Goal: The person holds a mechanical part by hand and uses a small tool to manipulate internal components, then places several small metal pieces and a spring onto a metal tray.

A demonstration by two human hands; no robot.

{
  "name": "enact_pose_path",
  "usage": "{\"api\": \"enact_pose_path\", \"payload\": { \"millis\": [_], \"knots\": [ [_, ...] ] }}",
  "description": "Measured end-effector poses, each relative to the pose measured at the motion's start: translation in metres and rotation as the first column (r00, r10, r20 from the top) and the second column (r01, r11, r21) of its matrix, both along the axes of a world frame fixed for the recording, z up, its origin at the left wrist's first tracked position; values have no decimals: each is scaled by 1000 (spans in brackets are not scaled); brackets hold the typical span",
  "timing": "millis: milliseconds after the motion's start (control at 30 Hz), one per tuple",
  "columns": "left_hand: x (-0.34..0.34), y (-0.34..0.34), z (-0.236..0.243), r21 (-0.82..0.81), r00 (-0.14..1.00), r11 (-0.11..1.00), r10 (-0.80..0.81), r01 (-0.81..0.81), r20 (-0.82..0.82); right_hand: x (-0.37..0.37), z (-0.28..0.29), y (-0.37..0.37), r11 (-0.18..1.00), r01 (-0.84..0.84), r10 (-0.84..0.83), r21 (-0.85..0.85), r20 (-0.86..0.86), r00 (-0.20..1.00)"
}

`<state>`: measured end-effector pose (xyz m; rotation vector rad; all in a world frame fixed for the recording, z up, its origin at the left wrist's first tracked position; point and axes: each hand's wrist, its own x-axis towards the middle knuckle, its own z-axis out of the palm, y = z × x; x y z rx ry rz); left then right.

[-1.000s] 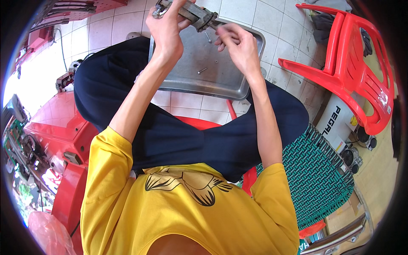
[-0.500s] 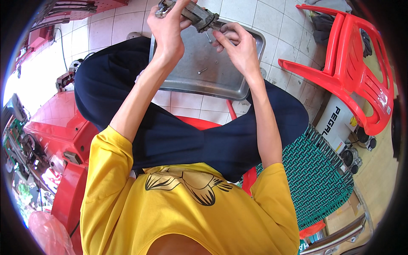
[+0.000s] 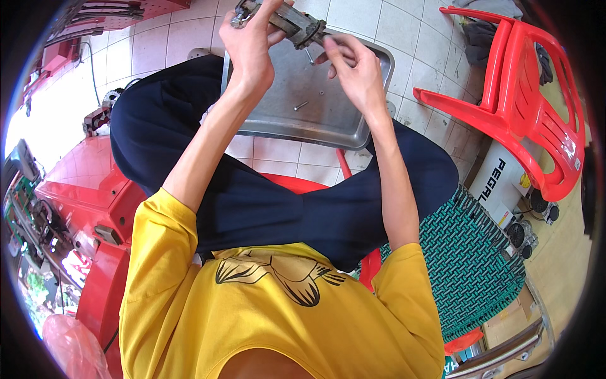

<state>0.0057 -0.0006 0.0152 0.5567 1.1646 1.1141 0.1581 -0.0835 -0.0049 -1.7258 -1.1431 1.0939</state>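
My left hand (image 3: 249, 54) is closed around a grey, worn metal mechanical part (image 3: 297, 24) with a dark flange at its right end. It is held up over the far side of a shallow steel tray (image 3: 271, 107). The thumb and fingers of my right hand (image 3: 353, 60) close on the narrow right end of that part; the fingers partly hide the tip. Below the flange a thin bolt (image 3: 309, 55) shows, and I cannot tell whether it hangs from the part or lies in the tray. Another bolt (image 3: 301, 106) and a small nut-like piece (image 3: 321, 93) lie in the tray.
A red plastic chair (image 3: 530, 107) stands at the right, beside a white cylindrical tank (image 3: 499, 177). A green woven seat (image 3: 467, 265) is near my right side. Red metal equipment (image 3: 88, 177) stands at the left. White tiles (image 3: 360, 16) cover the floor.
My right thumb and fingers have shifted slightly upward and turned at the end of the metal part. My left hand and the part stay almost in place.
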Motion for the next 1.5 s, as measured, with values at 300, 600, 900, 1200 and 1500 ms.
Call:
{"api": "enact_pose_path", "payload": {
  "millis": [300,600,900,1200,1500],
  "knots": [
    [0,-1,0,8,1000,1000,-24,24,-6,2,-3,-1,1000,1,-1,-14,-2,1000],
    [0,2,4,-27,1000,1000,6,-6,16,-1,6,-1,1000,1,-1,-17,20,1000],
    [-2,3,0,-33,1000,999,0,0,-2,0,-1,-1,997,13,-20,81,85,996],
    [0,1,1,-22,1000,1000,-1,1,-3,1,6,-2,999,2,3,-38,132,991],
    [-1,2,-2,-31,1000,999,-18,18,-13,1,5,-2,1000,14,-12,-16,116,993]
  ]
}}
